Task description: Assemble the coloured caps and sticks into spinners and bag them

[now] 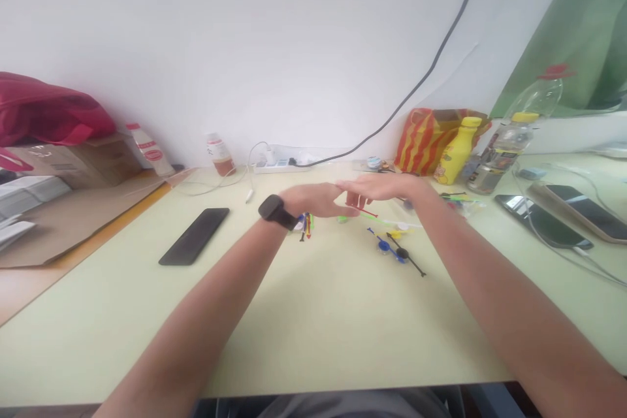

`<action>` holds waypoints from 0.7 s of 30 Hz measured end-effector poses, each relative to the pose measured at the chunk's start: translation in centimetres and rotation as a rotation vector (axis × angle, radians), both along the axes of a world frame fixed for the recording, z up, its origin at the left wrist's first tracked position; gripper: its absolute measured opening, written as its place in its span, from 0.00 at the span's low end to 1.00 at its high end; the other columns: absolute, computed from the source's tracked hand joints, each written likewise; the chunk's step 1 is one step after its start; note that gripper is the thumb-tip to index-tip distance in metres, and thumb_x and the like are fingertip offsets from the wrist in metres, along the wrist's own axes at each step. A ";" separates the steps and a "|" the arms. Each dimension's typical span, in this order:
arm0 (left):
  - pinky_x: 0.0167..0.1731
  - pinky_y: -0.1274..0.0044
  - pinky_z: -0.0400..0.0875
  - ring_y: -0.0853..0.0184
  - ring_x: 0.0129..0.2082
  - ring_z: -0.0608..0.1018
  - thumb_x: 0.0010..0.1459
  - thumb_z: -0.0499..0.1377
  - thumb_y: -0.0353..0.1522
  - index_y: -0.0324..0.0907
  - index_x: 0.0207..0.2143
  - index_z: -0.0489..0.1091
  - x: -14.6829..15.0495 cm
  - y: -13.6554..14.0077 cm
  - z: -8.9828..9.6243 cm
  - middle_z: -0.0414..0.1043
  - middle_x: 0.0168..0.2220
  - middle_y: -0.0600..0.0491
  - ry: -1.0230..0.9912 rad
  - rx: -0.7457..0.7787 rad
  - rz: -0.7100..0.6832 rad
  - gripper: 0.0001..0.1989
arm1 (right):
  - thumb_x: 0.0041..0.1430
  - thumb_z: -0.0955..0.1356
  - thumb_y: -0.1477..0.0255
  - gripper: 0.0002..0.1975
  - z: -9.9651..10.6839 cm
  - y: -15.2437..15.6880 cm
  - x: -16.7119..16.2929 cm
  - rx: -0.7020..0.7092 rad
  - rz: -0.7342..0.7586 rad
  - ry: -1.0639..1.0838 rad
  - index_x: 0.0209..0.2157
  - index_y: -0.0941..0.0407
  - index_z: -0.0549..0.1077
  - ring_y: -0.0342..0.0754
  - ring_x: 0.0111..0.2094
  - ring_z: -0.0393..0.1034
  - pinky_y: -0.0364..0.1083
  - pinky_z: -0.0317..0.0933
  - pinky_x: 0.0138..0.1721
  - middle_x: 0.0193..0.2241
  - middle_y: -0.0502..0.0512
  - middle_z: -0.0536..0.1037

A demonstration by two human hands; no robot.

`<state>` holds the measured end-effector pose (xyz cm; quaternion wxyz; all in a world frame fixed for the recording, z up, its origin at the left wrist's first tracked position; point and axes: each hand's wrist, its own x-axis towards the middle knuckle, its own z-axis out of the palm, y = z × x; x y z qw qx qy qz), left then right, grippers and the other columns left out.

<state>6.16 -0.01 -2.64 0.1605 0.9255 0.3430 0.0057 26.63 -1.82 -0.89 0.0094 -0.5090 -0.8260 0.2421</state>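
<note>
My left hand (318,200), with a black watch on the wrist, meets my right hand (382,187) above the middle of the table. The left fingers are partly hidden where the hands overlap; its thumb lies along a thin red plastic stick (369,212). My right fingers bend down against the left hand, and what they pinch is hidden. Below the left wrist lies a bunch of coloured plastic sticks (307,227). Nearer me lie a blue stick with a round disc (383,246) and a black one with a disc (402,253). A yellow piece (398,234) is beside them.
A black phone (194,237) lies at left; two more phones (543,219) with cables are at right. Behind stand a power strip (279,166), a drink bottle (221,155), a striped bag (418,144), a yellow bottle (458,151) and clear bottles (499,153).
</note>
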 end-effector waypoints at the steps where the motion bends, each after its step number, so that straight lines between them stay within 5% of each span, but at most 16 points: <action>1: 0.49 0.69 0.70 0.54 0.51 0.78 0.62 0.60 0.50 0.43 0.60 0.72 -0.1 0.3 -0.3 0.77 0.55 0.44 0.039 0.038 0.018 0.30 | 0.68 0.61 0.48 0.27 0.2 0.0 0.4 -0.018 -0.002 -0.006 0.41 0.53 0.82 0.58 0.45 0.77 0.49 0.68 0.43 0.45 0.61 0.84; 5: 0.51 0.69 0.66 0.52 0.57 0.72 0.60 0.63 0.43 0.46 0.55 0.76 -0.2 1.0 -1.4 0.76 0.53 0.46 0.061 0.133 0.002 0.23 | 0.58 0.72 0.64 0.09 0.0 0.5 1.7 0.008 -0.081 -0.230 0.39 0.51 0.82 0.58 0.45 0.77 0.49 0.67 0.35 0.45 0.59 0.83; 10: 0.48 0.68 0.64 0.51 0.52 0.70 0.56 0.67 0.37 0.46 0.39 0.82 0.8 1.0 -2.1 0.78 0.42 0.47 0.095 0.152 -0.101 0.09 | 0.45 0.77 0.71 0.08 -2.2 2.1 1.4 -0.044 -0.107 -0.359 0.31 0.53 0.82 0.59 0.39 0.77 0.49 0.65 0.33 0.38 0.58 0.83; 16: 0.40 0.70 0.68 0.56 0.44 0.76 0.56 0.67 0.36 0.43 0.42 0.79 0.9 0.3 -2.5 0.75 0.42 0.47 0.032 0.087 -0.055 0.11 | 0.45 0.76 0.73 0.09 -3.9 2.4 0.6 -0.009 -0.088 -0.352 0.32 0.54 0.80 0.55 0.35 0.76 0.48 0.62 0.32 0.36 0.56 0.83; 21: 0.40 0.71 0.70 0.59 0.42 0.76 0.58 0.64 0.33 0.43 0.44 0.77 0.7 -1.9 -2.8 0.76 0.41 0.49 -0.241 0.067 -0.140 0.11 | 0.48 0.72 0.74 0.04 -4.8 1.6 0.9 0.074 -0.004 -0.205 0.30 0.55 0.78 0.49 0.31 0.72 0.45 0.57 0.30 0.31 0.53 0.80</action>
